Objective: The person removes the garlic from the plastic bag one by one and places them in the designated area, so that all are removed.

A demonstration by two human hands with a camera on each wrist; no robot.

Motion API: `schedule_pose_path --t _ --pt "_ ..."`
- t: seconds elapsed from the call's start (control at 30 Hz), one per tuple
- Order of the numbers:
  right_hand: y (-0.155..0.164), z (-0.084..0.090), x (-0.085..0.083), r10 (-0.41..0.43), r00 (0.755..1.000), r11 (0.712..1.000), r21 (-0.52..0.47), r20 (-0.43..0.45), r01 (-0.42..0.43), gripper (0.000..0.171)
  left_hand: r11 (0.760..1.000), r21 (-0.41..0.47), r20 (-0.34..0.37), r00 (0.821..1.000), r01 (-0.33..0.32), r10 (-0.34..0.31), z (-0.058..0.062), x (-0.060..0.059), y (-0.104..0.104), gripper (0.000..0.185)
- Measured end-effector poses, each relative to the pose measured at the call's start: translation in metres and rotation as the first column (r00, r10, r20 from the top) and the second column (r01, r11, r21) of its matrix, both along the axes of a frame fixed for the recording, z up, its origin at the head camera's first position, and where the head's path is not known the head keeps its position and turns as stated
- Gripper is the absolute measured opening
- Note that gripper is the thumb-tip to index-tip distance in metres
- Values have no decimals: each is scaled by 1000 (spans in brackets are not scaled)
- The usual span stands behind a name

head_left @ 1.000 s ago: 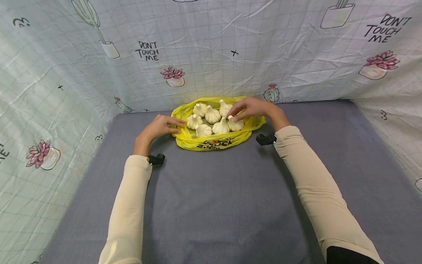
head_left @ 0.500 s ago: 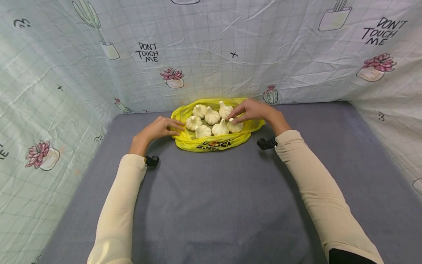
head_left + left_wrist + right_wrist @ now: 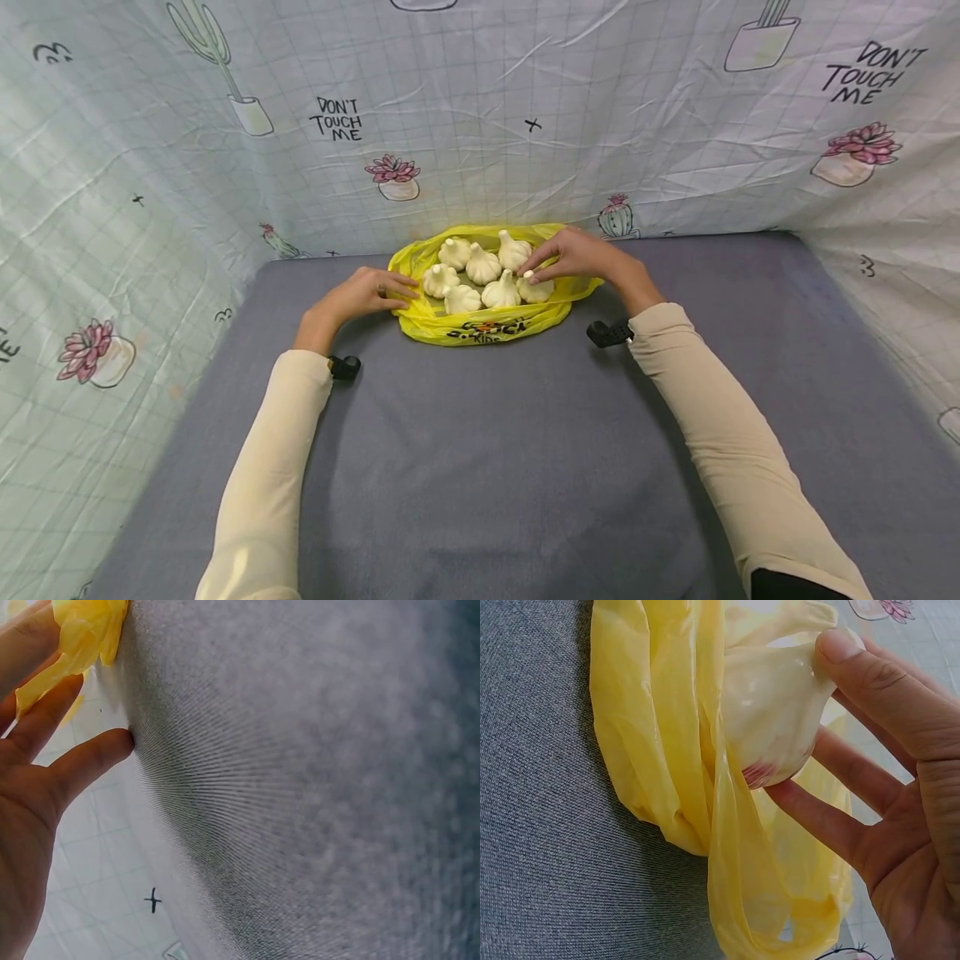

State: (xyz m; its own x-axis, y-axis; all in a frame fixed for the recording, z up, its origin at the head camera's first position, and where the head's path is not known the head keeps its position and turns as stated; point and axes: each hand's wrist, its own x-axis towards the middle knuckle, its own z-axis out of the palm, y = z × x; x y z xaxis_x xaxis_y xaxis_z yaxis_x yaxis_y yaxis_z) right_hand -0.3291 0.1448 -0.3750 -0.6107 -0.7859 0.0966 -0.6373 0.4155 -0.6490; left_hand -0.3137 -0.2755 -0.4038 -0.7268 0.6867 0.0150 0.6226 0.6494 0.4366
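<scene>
So here's the setup: a crinkly yellow plastic bag (image 3: 491, 321) with black print on its front is lying opened out on a grey felt-like tabletop (image 3: 495, 467), near the back edge where the cactus-print sheet backdrop (image 3: 525, 108) comes down. Sitting on the opened bag are seven white garlic bulbs (image 3: 483, 265), bunched close together and touching each other. The right hand (image 3: 581, 254) is over the right end of the pile and has its thumb and fingers pinched around the rightmost garlic bulb (image 3: 535, 287); in the right wrist view that bulb (image 3: 772, 724) is pinched between thumb and fingers with a fold of the yellow film (image 3: 682, 750) draped against it. The left hand (image 3: 367, 292) is flat-ish at the bag's left edge, fingers fairly straight, pressing the plastic down onto the table; the left wrist view shows the fingers (image 3: 82, 761) spread with a bit of yellow film (image 3: 82, 637) by them. Honestly the thing I'd worry about is that film: if the plastic is caught in the pinch, lifting the bulb could drag the whole bag up and roll the neighbours off onto the table. The bulbs are round and papery too, so a light fingertip pinch could slip. And if the left hand's hold isn't firm, the bag will probably slide along the cloth instead of staying put.
</scene>
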Motion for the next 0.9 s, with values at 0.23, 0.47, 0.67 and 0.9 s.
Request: schedule_pose_path --t 0.23,0.47,0.67,0.9 --pt "2 1 4 -2 1000 1000 -21 15 3 24 1000 19 -7 1000 5 -5 0 1 0 27" --pt "6 4 10 -48 999 998 -26 21 49 25 1000 21 -9 1000 -1 2 -1 2 2 26" --pt "9 10 15 -67 996 998 -25 -57 66 25 1000 16 -14 1000 -7 8 -1 4 3 27" --pt "15 10 20 -85 988 993 -89 -127 74 24 1000 7 -21 1000 -6 6 -1 5 3 27"
